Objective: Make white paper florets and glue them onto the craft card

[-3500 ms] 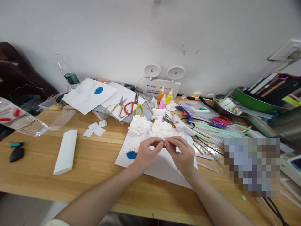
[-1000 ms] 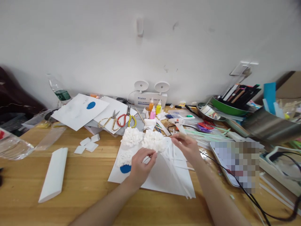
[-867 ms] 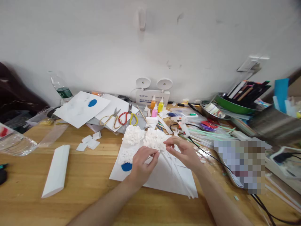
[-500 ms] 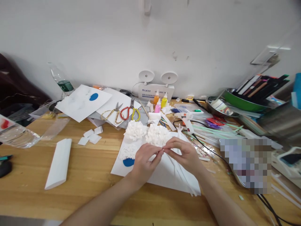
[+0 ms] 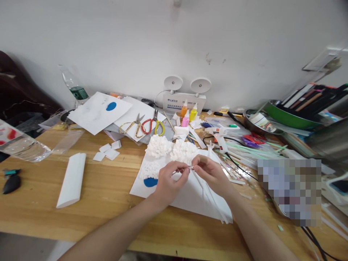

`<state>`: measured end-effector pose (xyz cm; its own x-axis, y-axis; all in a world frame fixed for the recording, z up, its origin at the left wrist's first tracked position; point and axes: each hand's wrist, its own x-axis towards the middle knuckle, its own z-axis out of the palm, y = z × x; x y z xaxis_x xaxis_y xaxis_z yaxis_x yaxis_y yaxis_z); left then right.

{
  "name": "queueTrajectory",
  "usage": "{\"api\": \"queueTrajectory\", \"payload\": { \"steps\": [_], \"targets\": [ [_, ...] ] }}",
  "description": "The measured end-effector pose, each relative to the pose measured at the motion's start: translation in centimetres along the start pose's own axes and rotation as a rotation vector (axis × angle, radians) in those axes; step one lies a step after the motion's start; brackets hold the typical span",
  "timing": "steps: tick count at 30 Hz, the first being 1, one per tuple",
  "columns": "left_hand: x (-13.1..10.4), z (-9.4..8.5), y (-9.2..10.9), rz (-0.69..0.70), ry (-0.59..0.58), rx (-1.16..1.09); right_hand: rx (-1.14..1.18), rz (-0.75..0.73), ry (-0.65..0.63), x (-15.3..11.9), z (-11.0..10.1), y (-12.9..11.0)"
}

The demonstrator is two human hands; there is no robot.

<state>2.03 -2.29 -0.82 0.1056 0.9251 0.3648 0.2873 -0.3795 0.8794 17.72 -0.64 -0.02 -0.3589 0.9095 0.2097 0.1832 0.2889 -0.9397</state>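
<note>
Fingertips meet over the white paper sheet (image 5: 187, 199): my left hand (image 5: 171, 181) and my right hand (image 5: 210, 174) both pinch a thin white strip (image 5: 191, 167), small and partly hidden by the fingers. Just beyond them lie two fluffy white clusters (image 5: 159, 146) of crumpled bits. Left of my left hand, more white bits (image 5: 150, 170) cover part of a blue oval (image 5: 150, 182) on the sheet. Long narrow white strips (image 5: 212, 199) run along the sheet's right side, below my right hand.
Gold-handled scissors (image 5: 133, 127) and red-and-yellow-handled pliers (image 5: 153, 125) lie behind the sheet. A glue gun (image 5: 220, 137) with its cable is at the right, near small paint bottles (image 5: 185, 119). A folded white paper (image 5: 71, 181) and small paper squares (image 5: 111, 152) lie left. A pixelated patch (image 5: 290, 192) hides something right.
The view has shifted slightly. My fingertips have parted a little, and a short piece of the white strip now shows between them. The things on the table stay in place.
</note>
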Motion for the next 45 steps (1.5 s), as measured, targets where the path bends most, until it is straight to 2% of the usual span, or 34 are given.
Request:
{"api": "queueTrajectory", "payload": {
  "steps": [4, 10, 15, 21, 30, 35, 40, 45],
  "targets": [
    [0.1, 0.0, 0.0, -0.057, -0.009, -0.059, 0.189, 0.085, -0.062, 0.1, 0.3, 0.3],
    [0.2, 0.0, 0.0, -0.032, -0.015, -0.052, 0.284, 0.136, -0.135, 0.1, 0.5, 0.4],
    [0.2, 0.1, -0.4, 0.049, 0.036, 0.007, 0.242, 0.133, -0.118, 0.1, 0.3, 0.5],
    [0.2, 0.3, -0.8, 0.111, 0.069, 0.071, 0.032, 0.091, -0.081, 0.1, 0.2, 0.4],
    [0.1, 0.2, -0.8, 0.056, 0.052, 0.059, -0.215, -0.034, 0.090, 0.0, 0.9, -0.1],
    [0.2, 0.1, -0.7, 0.039, 0.023, 0.010, -0.254, -0.077, 0.199, -0.2, 1.5, 0.3],
    [0.3, 0.2, -0.8, 0.034, 0.051, -0.028, -0.320, -0.157, 0.373, -0.4, 2.5, 0.5],
    [0.4, 0.2, -0.7, 0.031, 0.061, -0.055, -0.350, -0.204, 0.454, -0.4, 3.0, 0.4]
  ]
}}
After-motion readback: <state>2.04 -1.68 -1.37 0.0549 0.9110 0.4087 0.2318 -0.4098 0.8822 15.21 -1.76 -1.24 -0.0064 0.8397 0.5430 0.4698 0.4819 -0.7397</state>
